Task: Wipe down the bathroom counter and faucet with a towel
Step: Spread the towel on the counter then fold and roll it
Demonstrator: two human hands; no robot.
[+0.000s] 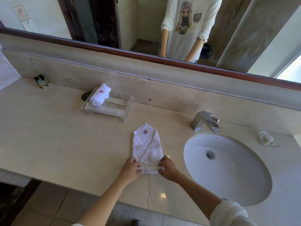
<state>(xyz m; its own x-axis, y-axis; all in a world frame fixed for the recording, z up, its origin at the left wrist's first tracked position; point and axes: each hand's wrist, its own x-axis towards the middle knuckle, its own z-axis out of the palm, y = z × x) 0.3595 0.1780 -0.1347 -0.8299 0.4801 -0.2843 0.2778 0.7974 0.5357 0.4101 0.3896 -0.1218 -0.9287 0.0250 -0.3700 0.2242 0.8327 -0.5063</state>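
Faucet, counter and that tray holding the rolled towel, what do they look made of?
Faucet: probably chromed metal, mirror-bright and sharp-edged. Counter: looks like polished beige stone, with veins, hairline cracks and glare. Tray: clear acrylic or glass; the counter shows through.

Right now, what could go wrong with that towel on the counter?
Both the left hand and right hand pinch only the near edge of the white folded towel with the red flower, so it might unfold when lifted. Wiping near the square chrome faucet could bump the clear glass soap dish beside the white oval sink.
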